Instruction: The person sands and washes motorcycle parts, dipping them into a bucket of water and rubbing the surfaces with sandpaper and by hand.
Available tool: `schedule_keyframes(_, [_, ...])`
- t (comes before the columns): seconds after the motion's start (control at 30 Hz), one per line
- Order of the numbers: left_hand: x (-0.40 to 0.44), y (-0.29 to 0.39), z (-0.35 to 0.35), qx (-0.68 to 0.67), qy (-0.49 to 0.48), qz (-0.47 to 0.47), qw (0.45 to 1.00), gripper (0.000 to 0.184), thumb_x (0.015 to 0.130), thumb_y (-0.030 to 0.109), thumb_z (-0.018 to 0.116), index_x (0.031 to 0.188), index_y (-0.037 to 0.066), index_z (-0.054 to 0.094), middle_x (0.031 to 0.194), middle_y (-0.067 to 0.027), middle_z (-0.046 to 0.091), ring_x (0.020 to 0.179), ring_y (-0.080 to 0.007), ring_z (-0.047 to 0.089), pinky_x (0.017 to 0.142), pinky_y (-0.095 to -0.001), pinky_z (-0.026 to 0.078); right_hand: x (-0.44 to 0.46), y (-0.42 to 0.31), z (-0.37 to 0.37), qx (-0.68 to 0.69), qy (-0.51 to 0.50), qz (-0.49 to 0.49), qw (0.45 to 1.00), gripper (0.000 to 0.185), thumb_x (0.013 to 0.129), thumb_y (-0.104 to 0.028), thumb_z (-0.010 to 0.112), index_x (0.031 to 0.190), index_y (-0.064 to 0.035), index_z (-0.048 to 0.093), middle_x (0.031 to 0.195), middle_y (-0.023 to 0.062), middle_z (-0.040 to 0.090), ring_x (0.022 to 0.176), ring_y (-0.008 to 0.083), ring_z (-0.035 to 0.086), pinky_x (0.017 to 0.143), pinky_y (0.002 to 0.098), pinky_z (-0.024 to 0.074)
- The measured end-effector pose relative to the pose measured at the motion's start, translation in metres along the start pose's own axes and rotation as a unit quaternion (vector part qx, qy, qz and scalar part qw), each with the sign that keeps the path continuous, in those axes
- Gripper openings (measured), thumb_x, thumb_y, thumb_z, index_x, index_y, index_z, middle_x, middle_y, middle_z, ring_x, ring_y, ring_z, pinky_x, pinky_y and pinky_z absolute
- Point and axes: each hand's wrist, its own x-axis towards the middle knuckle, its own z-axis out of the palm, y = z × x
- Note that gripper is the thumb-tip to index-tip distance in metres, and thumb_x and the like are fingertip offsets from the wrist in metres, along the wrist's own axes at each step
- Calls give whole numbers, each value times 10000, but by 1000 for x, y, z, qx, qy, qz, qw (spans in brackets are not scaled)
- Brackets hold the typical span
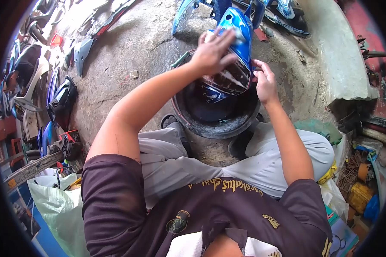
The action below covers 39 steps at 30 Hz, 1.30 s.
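A glossy blue motorcycle fairing panel [243,26], with dark and white graphics on its lower part, is tilted over a round black basin [214,128] holding dark liquid. My left hand [213,51] lies across the panel's face with its fingers spread, slightly blurred by motion. Beside its fingertips is a whitish smear or glare; whether anything thin lies under the palm is hidden. At the panel's right edge, my right hand [265,82] pinches the rim between thumb and fingers.
More blue body panels [186,15] lie on the concrete floor beyond the basin. Piled motorcycle parts [30,64] stand at left, above a pale plastic bag [58,210]. A concrete block [343,64] is at right, with wire and a yellow object [361,197] nearer me.
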Motion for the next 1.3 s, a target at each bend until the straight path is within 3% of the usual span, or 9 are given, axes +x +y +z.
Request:
schedule_keyframes(0.13, [21, -33, -8, 2, -49, -168, 985, 858, 1042, 751, 438, 1665, 163, 413, 1691, -147, 466, 1632, -443, 260, 1248, -705, 188, -3, -2, 6, -15, 3, -9, 1000, 465, 981, -31, 508, 1427, 43, 614, 1258, 79, 681, 1061, 123, 635, 893, 277, 526])
schedule_keyframes(0.27, [23, -10, -15, 58, -21, 124, 990, 862, 1016, 763, 495, 1678, 218, 403, 1766, -50, 356, 1652, -371, 244, 1260, -707, 174, -7, 1, 6, -61, 6, -15, 998, 457, 972, -27, 498, 1404, 50, 624, 1304, 95, 663, 1089, 141, 638, 921, 289, 534])
schedule_keyframes(0.4, [26, 17, -9, 8, -55, 145, 988, 915, 996, 726, 548, 1727, 234, 302, 1804, -42, 262, 1676, -308, 187, 1310, -644, 117, -2, 9, 6, -8, 12, -18, 1000, 449, 973, -31, 463, 1377, 54, 640, 1336, 93, 636, 1152, 160, 636, 971, 304, 536])
schedule_keyframes(0.57, [57, -6, 6, -14, -6, -111, 994, 854, 1063, 696, 449, 1711, 156, 318, 1773, -142, 318, 1651, -437, 204, 1273, -664, 186, -4, 10, 5, -72, 16, -79, 994, 465, 969, -22, 432, 1375, 63, 642, 1412, 110, 587, 1258, 188, 606, 1020, 313, 529])
schedule_keyframes(0.67, [78, -27, 1, -72, -41, -225, 971, 858, 1030, 759, 443, 1647, 163, 426, 1735, -135, 397, 1616, -475, 279, 1233, -719, 234, -7, 3, 10, -55, 47, -73, 995, 428, 931, -22, 487, 1299, 104, 666, 1394, 211, 643, 1316, 337, 618, 1165, 389, 444])
schedule_keyframes(0.93, [66, 2, -8, 13, 2, 156, 988, 692, 1017, 629, 608, 1575, 226, 533, 1690, -67, 467, 1604, -363, 339, 1258, -628, 253, -10, 4, 9, -22, 34, -26, 999, 438, 928, -25, 493, 1319, 66, 668, 1316, 176, 658, 1180, 265, 640, 1042, 361, 488])
schedule_keyframes(1.03, [77, 0, -11, 23, 16, 106, 994, 641, 1002, 616, 638, 1497, 211, 605, 1602, -71, 566, 1569, -365, 395, 1254, -589, 271, -11, -2, 11, -31, 33, -48, 998, 442, 929, -29, 499, 1327, 70, 664, 1337, 187, 655, 1236, 282, 635, 1086, 374, 480])
schedule_keyframes(1.17, [94, -27, 3, 0, 32, -114, 993, 715, 1053, 686, 501, 1586, 210, 544, 1657, -63, 524, 1560, -386, 413, 1242, -617, 281, -11, -3, 8, -102, 36, -121, 987, 451, 932, -32, 508, 1344, 74, 656, 1387, 207, 641, 1321, 309, 611, 1143, 391, 459])
schedule_keyframes(1.3, [107, -36, -13, -59, -75, -286, 954, 754, 1075, 657, 476, 1623, 140, 490, 1546, -279, 575, 1519, -419, 462, 1225, -609, 325, -15, 0, 6, -114, 21, -116, 986, 473, 933, -9, 492, 1378, 78, 626, 1432, 178, 603, 1362, 281, 566, 1174, 366, 417])
